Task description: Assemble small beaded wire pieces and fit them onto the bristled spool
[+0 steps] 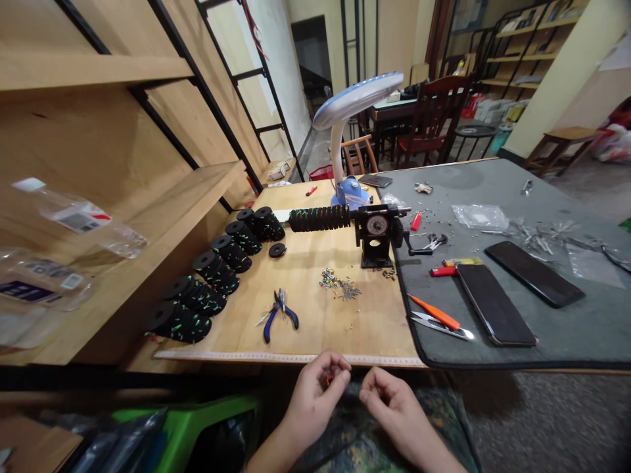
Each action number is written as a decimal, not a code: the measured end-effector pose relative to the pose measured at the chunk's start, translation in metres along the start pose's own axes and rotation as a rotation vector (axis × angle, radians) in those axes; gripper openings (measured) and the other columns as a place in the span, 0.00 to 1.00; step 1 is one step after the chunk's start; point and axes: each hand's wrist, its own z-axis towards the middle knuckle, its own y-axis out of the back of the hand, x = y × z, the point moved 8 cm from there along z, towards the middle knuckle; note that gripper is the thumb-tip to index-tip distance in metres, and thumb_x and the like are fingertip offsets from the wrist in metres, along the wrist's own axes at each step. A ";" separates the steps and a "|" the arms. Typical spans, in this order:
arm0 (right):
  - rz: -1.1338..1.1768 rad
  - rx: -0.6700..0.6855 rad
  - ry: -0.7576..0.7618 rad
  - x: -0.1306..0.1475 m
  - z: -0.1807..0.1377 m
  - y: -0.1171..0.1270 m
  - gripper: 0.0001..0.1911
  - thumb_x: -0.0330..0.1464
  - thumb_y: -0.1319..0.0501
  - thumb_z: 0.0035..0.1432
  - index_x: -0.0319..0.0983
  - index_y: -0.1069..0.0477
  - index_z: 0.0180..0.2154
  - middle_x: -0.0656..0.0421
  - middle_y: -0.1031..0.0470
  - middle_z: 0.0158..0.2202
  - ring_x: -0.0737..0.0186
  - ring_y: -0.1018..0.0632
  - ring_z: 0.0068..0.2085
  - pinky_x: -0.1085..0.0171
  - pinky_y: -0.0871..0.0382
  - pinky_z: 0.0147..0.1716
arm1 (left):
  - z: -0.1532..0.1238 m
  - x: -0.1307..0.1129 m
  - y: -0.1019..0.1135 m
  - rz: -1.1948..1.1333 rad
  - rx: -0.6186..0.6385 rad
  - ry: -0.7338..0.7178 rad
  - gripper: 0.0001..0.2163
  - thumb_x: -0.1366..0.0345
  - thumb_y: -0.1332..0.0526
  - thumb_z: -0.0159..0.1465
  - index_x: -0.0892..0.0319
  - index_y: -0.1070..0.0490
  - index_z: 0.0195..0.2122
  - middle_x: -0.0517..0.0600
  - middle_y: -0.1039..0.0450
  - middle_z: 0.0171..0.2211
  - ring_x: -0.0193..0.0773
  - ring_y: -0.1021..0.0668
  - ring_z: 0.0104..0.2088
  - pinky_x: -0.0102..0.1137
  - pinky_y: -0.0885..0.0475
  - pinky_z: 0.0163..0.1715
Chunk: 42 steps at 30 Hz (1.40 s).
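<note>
My left hand (314, 397) is just off the table's front edge, fingers curled and thumb pressed to them, with something small and orange (329, 379) inside. My right hand (394, 402) is beside it, thumb and fingertips pinched together. Whatever the right hand may hold is too small to see. The two hands are apart. Beyond them on the wooden table (315, 332) lie blue-handled pliers (279, 314), a pile of coloured beads (329, 278) and a heap of small metal pins (350, 290).
Black spools (223, 253) with green flecks line the left side. A hand-cranked winder (377, 230) carries a black wound rod (319, 218) near a blue lamp (351, 190). On the grey mat (389, 358) lie two phones (495, 303), an orange-handled tool (434, 311) and thread snips (442, 326).
</note>
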 end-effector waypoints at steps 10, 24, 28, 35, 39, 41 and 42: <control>0.118 -0.106 0.015 -0.012 -0.002 0.015 0.13 0.39 0.41 0.54 0.40 0.40 0.24 0.68 0.46 0.19 0.69 0.44 0.22 0.68 0.50 0.22 | 0.014 0.006 0.030 -0.021 -0.188 0.011 0.12 0.57 0.41 0.63 0.61 0.27 0.35 0.48 0.30 0.28 0.35 0.30 0.29 0.27 0.37 0.29; 0.053 -0.132 0.106 -0.002 -0.006 0.016 0.19 0.46 0.41 0.58 0.38 0.34 0.26 0.65 0.38 0.22 0.68 0.38 0.24 0.68 0.44 0.24 | 0.004 0.012 -0.026 -0.381 0.134 0.295 0.17 0.53 0.31 0.50 0.63 0.29 0.26 0.40 0.42 0.17 0.25 0.44 0.17 0.24 0.50 0.18; 0.040 -0.070 0.077 0.004 -0.005 0.019 0.19 0.47 0.44 0.60 0.38 0.28 0.31 0.60 0.29 0.23 0.63 0.30 0.26 0.67 0.38 0.25 | 0.009 0.004 -0.015 -0.208 0.071 0.154 0.13 0.56 0.35 0.56 0.62 0.29 0.25 0.41 0.39 0.17 0.28 0.39 0.20 0.24 0.45 0.20; 0.231 0.046 -0.030 0.023 0.006 0.013 0.25 0.49 0.39 0.54 0.39 0.29 0.46 0.53 0.23 0.37 0.54 0.24 0.39 0.63 0.28 0.30 | 0.005 -0.019 -0.006 0.084 0.042 -0.046 0.09 0.64 0.39 0.60 0.61 0.28 0.25 0.48 0.28 0.23 0.35 0.29 0.26 0.26 0.37 0.27; 0.186 0.072 -0.027 0.026 0.010 0.004 0.18 0.45 0.38 0.54 0.37 0.30 0.38 0.62 0.29 0.23 0.64 0.29 0.25 0.66 0.34 0.26 | 0.005 -0.026 -0.005 0.195 0.016 -0.129 0.08 0.67 0.41 0.60 0.61 0.28 0.25 0.48 0.27 0.24 0.35 0.28 0.26 0.26 0.36 0.28; 0.094 0.044 0.010 0.024 0.012 0.004 0.13 0.42 0.39 0.56 0.37 0.30 0.33 0.66 0.34 0.20 0.67 0.33 0.22 0.67 0.39 0.24 | 0.006 -0.024 -0.004 0.186 0.006 -0.116 0.08 0.67 0.41 0.61 0.61 0.27 0.25 0.48 0.27 0.24 0.36 0.27 0.26 0.26 0.35 0.28; 0.052 0.026 0.033 0.023 0.013 0.004 0.12 0.40 0.40 0.56 0.37 0.31 0.31 0.66 0.36 0.20 0.67 0.35 0.23 0.67 0.41 0.24 | 0.007 -0.022 -0.003 0.178 0.003 -0.102 0.08 0.66 0.41 0.61 0.61 0.27 0.25 0.48 0.27 0.24 0.36 0.27 0.26 0.26 0.35 0.28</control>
